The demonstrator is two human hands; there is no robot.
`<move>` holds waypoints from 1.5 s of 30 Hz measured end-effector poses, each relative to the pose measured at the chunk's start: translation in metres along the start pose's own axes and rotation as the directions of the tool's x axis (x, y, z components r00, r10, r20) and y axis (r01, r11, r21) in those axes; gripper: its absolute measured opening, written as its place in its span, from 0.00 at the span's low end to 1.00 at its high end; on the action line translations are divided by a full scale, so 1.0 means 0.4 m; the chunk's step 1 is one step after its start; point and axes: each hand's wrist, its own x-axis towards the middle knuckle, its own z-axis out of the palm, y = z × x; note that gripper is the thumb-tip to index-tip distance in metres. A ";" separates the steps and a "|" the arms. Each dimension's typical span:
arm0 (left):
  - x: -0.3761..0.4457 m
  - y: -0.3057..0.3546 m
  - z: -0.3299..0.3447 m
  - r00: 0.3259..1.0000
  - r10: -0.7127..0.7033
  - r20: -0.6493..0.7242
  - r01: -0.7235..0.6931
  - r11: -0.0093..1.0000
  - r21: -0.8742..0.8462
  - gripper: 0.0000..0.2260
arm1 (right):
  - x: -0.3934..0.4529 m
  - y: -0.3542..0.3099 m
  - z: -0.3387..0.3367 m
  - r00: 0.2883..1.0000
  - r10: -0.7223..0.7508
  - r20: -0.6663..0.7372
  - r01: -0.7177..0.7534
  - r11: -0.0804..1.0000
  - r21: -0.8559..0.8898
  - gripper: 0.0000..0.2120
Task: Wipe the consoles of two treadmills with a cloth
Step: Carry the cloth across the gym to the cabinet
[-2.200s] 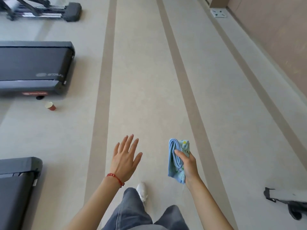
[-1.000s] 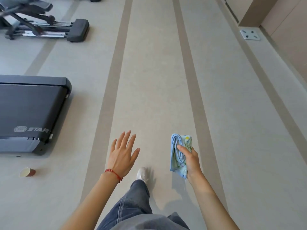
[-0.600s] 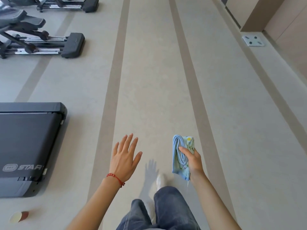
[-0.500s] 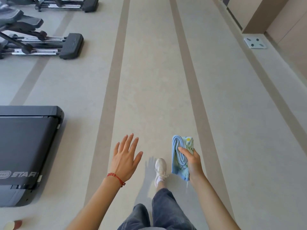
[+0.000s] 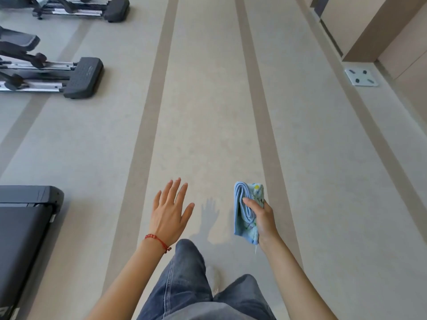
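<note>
Now my right hand (image 5: 263,218) grips the folded cloth (image 5: 246,211), left hand (image 5: 169,211) spread and empty, and the treadmill (image 5: 25,239) has slid back beside me, so I'm walking, no console wiped yet.

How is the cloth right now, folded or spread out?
Folded: the blue cloth is bunched into layered folds, held in the right hand.

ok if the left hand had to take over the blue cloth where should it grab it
Pinch the rolled upper end of the blue cloth, coming in from its left. That end stands clear above the right hand, whose fingers wrap the middle; the left hand is open beside it.
</note>
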 end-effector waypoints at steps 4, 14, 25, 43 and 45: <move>0.201 -0.041 0.002 1.000 0.008 0.007 -0.008 1.000 -0.005 0.28 | 0.158 -0.090 0.061 1.000 0.004 -0.006 -0.004 1.000 -0.015 0.03; 0.798 -0.197 -0.053 0.997 0.072 0.002 -0.072 0.997 -0.018 0.30 | 0.609 -0.396 0.325 0.998 -0.027 -0.055 0.029 0.999 0.034 0.03; 1.277 -0.310 -0.100 0.999 0.041 0.012 -0.041 0.999 -0.035 0.30 | 0.987 -0.638 0.510 0.998 0.004 -0.068 -0.001 0.999 0.049 0.04; 2.184 -0.359 -0.149 0.999 0.044 -0.002 -0.044 0.999 -0.005 0.29 | 1.716 -1.178 0.747 1.000 -0.010 -0.027 0.012 0.998 0.063 0.07; 2.286 -0.375 -0.151 0.999 0.047 -0.004 -0.047 0.999 -0.003 0.29 | 1.793 -1.223 0.778 1.000 0.001 -0.023 0.001 0.997 0.072 0.05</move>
